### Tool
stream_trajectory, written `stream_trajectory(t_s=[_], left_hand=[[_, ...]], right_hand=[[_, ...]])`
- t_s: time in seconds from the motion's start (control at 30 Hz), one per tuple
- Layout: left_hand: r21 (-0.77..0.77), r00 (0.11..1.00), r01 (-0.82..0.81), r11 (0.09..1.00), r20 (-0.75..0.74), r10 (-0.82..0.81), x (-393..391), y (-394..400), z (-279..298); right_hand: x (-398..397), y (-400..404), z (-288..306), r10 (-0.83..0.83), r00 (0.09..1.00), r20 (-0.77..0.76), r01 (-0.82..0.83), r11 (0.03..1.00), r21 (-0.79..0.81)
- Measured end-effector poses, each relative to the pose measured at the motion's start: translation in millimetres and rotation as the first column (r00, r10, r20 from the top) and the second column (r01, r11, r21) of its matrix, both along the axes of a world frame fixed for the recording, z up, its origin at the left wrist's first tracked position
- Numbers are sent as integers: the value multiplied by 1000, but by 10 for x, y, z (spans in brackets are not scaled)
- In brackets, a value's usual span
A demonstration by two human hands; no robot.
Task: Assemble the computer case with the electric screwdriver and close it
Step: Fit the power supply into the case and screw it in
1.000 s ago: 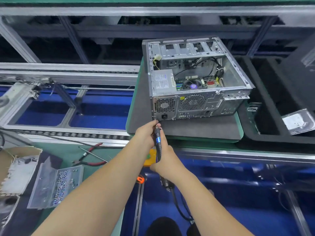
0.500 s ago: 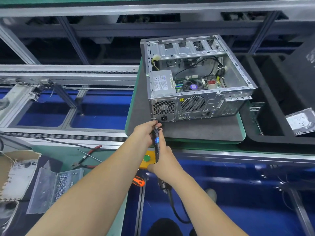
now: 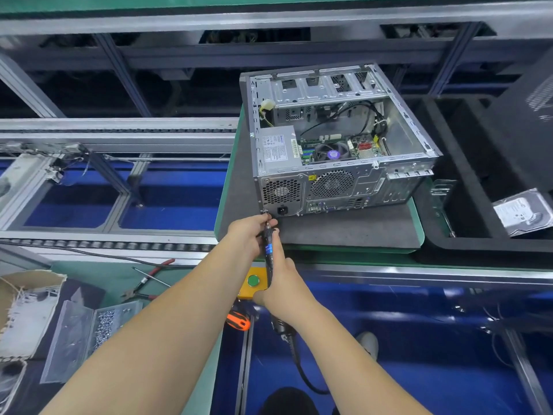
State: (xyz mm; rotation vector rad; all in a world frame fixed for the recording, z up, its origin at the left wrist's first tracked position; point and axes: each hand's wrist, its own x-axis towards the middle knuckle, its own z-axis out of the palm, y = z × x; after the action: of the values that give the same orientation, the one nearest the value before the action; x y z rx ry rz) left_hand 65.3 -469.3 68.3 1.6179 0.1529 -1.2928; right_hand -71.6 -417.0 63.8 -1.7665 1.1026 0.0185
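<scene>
The computer case (image 3: 338, 151) is lying open-side up on a grey mat (image 3: 344, 232) that is covering a green pallet on the worktop, its rear panel facing the person and its side cover not yet fitted. The right hand (image 3: 284, 286) is wrapping its fingers around the body of the electric screwdriver (image 3: 269, 253), while the left hand (image 3: 248, 235) is pinching the tool near its tip, steadying the bit at the lower left corner of the rear panel, just beside the power socket (image 3: 282, 209). Whether a screw is sitting on the bit is too small to tell. The likely trouble here is the bit slipping off the screw head if the tool is tilting away from the hole, which could scar the panel or nip the fingers guiding it; a screw started crooked could also be cross-threading. The cord (image 3: 302, 372) is hanging below the right wrist and could be dragging the tool off line. The case corner is sitting close to the mat's left edge, so a hard push could be sliding it. Open mat is lying in front of the case, while a black foam tray (image 3: 466, 235) holding a hard drive (image 3: 522, 211) is crowding the right side.
</scene>
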Motion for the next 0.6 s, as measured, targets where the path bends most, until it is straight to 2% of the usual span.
stream_trajectory(t_s=[0.53, 0.57, 0.6], left_hand=[[12, 997, -47, 999, 59, 46, -18, 45, 31], [-9, 990, -70, 997, 121, 71, -34, 86, 41], [-41, 953, -121, 992, 276, 128, -33, 133, 48]], right_hand=[[0, -28, -88, -20, 1000, 12, 20, 1000, -15], [-5, -32, -91, -19, 1000, 17, 19, 1000, -5], [-12, -34, -95, -17, 1000, 26, 17, 1000, -1]])
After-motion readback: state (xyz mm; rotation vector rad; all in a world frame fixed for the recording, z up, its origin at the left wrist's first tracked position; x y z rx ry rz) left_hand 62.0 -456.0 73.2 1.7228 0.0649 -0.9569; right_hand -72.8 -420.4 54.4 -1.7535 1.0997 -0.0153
